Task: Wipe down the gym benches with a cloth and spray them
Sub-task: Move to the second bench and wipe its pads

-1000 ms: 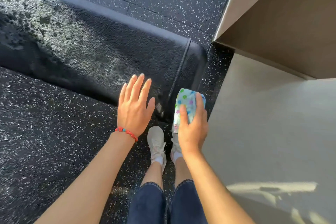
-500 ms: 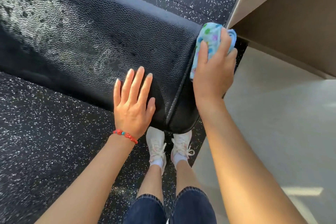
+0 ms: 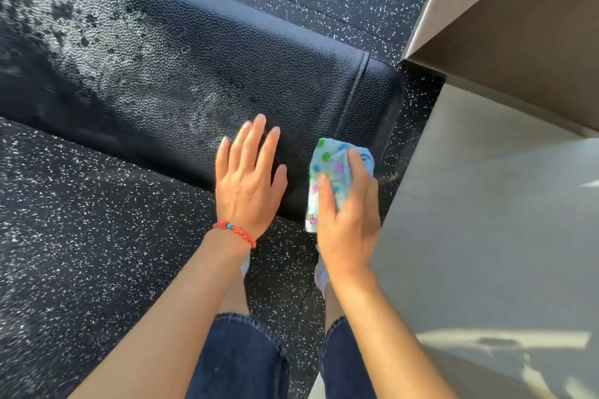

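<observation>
Cloth (image 3: 337, 172) has come back down: half a second ago the right hand (image 3: 348, 223) had it up at the far corner of the bench's end cap, and now it sits at the near edge of that same end, bunched in the curled fingers and thumb, its tail hanging below the pad's lip. That reads to me as one stroke drawn across the short end of the bench (image 3: 181, 74), so the end section looks mostly covered while the long run to the left is not. The left hand (image 3: 249, 181) has barely shifted; it lies flat with straight fingers on the near edge of the pad, holding nothing, seemingly bracing. Wet sheen and dark droplet blotches spread over the pebbled black vinyl toward the far left, which suggests spray is already on and waiting for the wipe. A stitched seam (image 3: 355, 91) marks off the end cap. Below lies black rubber flooring (image 3: 81, 236) flecked with white, and to the right a pale smooth floor (image 3: 486, 236) with a sun patch, under a beige wall or ledge (image 3: 518, 26). No spray bottle is in view.
</observation>
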The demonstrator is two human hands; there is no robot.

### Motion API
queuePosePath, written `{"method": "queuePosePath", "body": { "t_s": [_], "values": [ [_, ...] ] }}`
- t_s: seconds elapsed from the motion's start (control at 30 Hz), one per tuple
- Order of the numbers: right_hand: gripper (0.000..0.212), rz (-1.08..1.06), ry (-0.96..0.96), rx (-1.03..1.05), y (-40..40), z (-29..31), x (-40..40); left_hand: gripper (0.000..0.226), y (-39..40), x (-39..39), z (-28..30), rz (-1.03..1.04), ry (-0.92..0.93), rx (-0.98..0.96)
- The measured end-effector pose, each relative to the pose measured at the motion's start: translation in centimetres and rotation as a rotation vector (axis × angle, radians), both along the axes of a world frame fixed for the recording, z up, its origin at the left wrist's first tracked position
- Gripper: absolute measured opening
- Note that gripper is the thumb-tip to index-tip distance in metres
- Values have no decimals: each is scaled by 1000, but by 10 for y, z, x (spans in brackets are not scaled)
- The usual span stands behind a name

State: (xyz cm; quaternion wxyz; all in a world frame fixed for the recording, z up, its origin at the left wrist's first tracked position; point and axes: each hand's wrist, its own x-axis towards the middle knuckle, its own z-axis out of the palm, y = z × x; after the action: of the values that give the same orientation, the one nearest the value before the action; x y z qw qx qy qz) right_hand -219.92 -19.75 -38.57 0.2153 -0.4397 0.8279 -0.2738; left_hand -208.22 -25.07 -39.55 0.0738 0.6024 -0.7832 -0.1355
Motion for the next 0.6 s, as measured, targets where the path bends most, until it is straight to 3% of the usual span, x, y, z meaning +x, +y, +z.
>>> {"method": "queuePosePath", "body": {
  "t_s": [0.17, 0.33, 0.6],
  "values": [
    [35, 183, 288, 6, -25, -12, 30, 48, -29, 28, -4, 36, -7, -31],
    [38, 150, 427, 63, -47, -17, 29, 48, -62, 66, -17, -36, -40, -41],
    [42, -109, 518, 71, -140, -26, 8, 49, -69, 83, -34, -123, -49, -137]
  ]
}}
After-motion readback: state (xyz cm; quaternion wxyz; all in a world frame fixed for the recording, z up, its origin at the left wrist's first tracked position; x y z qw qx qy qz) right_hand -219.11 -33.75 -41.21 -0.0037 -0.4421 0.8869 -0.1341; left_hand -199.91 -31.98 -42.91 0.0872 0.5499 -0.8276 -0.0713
